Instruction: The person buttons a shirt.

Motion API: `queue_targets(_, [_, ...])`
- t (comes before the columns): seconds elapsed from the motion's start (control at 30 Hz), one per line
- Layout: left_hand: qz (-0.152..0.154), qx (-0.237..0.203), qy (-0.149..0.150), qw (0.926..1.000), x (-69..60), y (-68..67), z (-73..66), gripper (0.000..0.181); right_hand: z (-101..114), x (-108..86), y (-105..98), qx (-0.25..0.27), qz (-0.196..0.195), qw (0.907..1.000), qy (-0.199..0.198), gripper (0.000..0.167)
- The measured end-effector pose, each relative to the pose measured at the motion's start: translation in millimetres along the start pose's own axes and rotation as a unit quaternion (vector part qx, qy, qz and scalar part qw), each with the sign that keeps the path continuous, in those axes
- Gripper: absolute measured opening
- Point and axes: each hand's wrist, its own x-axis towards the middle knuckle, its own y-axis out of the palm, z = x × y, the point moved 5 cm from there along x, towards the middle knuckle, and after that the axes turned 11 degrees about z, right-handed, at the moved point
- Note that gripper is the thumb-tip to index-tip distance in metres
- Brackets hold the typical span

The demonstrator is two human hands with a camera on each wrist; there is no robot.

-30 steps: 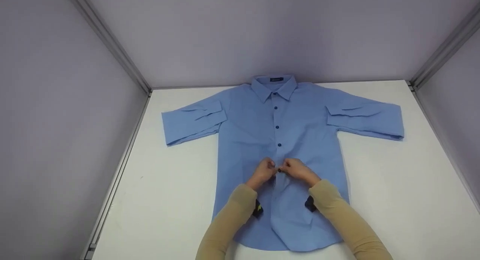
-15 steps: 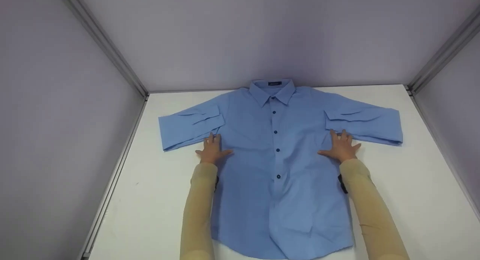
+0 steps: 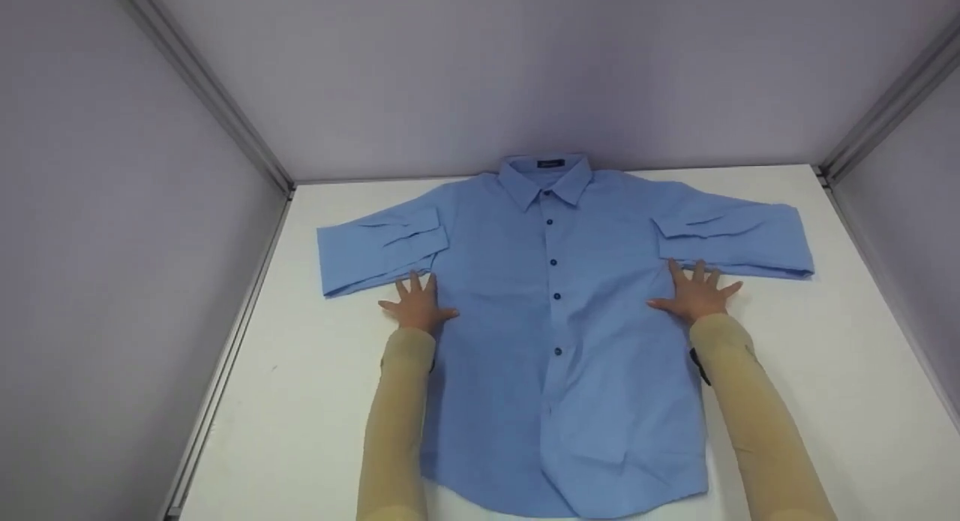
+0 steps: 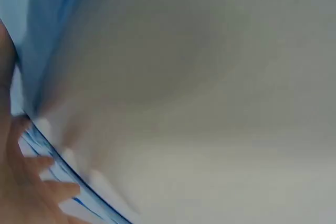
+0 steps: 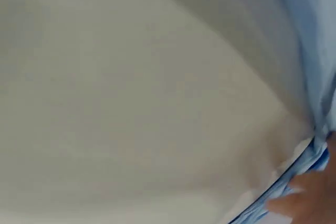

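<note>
A light blue shirt (image 3: 495, 356) lies front up, its collar (image 3: 545, 179) at the far end and dark buttons down the middle. Both sleeves are folded back on themselves, the left sleeve (image 3: 375, 254) and the right sleeve (image 3: 757, 239) reaching outward. Beside the shirt's left edge, just under that sleeve, is my left hand (image 3: 418, 303), fingers spread and thumb over the cloth. My right hand (image 3: 697, 294) is spread the same way at the opposite edge, fingertips by the sleeve's lower fold. Each wrist view catches spread fingers (image 4: 60, 190) near a sleeve edge.
The shirt lies on a white table (image 3: 300, 401). A pale grey wall (image 3: 420, 70) rises behind it, with side walls left and right. Metal frame rails (image 3: 217, 108) run along the corners.
Both hands leave the front button where they were pinching and part to the shirt's side edges, fingers now spread. Since half a second ago, the right hand and sleeve shift slightly outward.
</note>
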Motion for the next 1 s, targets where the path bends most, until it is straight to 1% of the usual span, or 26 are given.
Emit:
queue_targets(0.07, [-0.018, -0.057, 0.012, 0.9981, -13.0, 2.5, -1.4, 0.072, 2, -8.7, 4, 0.038, -0.013, 0.9992, -0.005, 0.087])
queue_targets(0.1, [-0.021, -0.095, 0.019, 0.9951, -20.4, 3.6, -1.1, 0.067, 3, -13.5, 5, 0.064, -0.012, 0.9978, -0.009, 0.085])
queue_targets(0.17, [-0.014, -0.172, 0.028, 0.9846, -33.9, 6.5, 2.2, 0.058, 2, -24.6, 9, 0.117, 0.005, 0.9931, -0.013, 0.077])
queue_targets(0.23, [0.011, -0.229, 0.034, 0.9729, -45.7, 10.0, 6.3, 0.05, 0, -35.8, 14, 0.155, 0.035, 0.9871, -0.021, 0.069])
queue_targets(0.3, [0.059, -0.26, 0.038, 0.9629, -56.0, 15.5, 9.0, 0.041, -1, -46.7, 18, 0.17, 0.064, 0.9829, -0.031, 0.061])
queue_targets(0.37, [0.108, -0.262, 0.04, 0.9584, -64.9, 22.5, 11.4, 0.035, -2, -56.3, 23, 0.162, 0.085, 0.9823, -0.041, 0.048])
queue_targets(0.4, [0.125, -0.258, 0.04, 0.9573, -68.6, 25.7, 12.7, 0.033, -3, -60.3, 25, 0.155, 0.086, 0.9832, -0.043, 0.042])
queue_targets(0.47, [0.143, -0.253, 0.037, 0.956, -74.4, 30.5, 15.2, 0.033, -6, -67.1, 26, 0.14, 0.077, 0.9862, -0.044, 0.029])
queue_targets(0.53, [0.143, -0.253, 0.035, 0.9562, -78.8, 33.6, 18.0, 0.032, -7, -71.8, 26, 0.13, 0.059, 0.9886, -0.047, 0.021])
queue_targets(0.57, [0.138, -0.256, 0.034, 0.9562, -80.5, 34.6, 19.4, 0.031, -8, -73.4, 26, 0.129, 0.049, 0.9892, -0.05, 0.019])
queue_targets(0.63, [0.133, -0.269, 0.032, 0.9534, -84.0, 36.5, 21.3, 0.029, -10, -76.7, 27, 0.136, 0.045, 0.9882, -0.053, 0.018])
queue_targets(0.73, [0.145, -0.27, 0.033, 0.9512, -90.0, 40.7, 23.4, 0.03, -11, -82.1, 33, 0.148, 0.074, 0.9849, -0.05, 0.029])
queue_targets(0.8, [0.151, -0.26, 0.039, 0.9529, -93.3, 42.7, 24.6, 0.031, -11, -85.1, 36, 0.149, 0.093, 0.9836, -0.043, 0.036])
queue_targets(0.87, [0.153, -0.253, 0.043, 0.9542, -96.9, 44.5, 25.4, 0.033, -13, -88.2, 40, 0.152, 0.101, 0.9826, -0.034, 0.04])
queue_targets(0.93, [0.151, -0.258, 0.044, 0.9534, -100.0, 45.5, 27.0, 0.03, -15, -90.4, 43, 0.156, 0.098, 0.9824, -0.03, 0.036])
queue_targets(1.0, [0.147, -0.269, 0.044, 0.9507, -101.8, 46.6, 29.9, 0.024, -18, -92.0, 44, 0.168, 0.089, 0.9813, -0.032, 0.027])
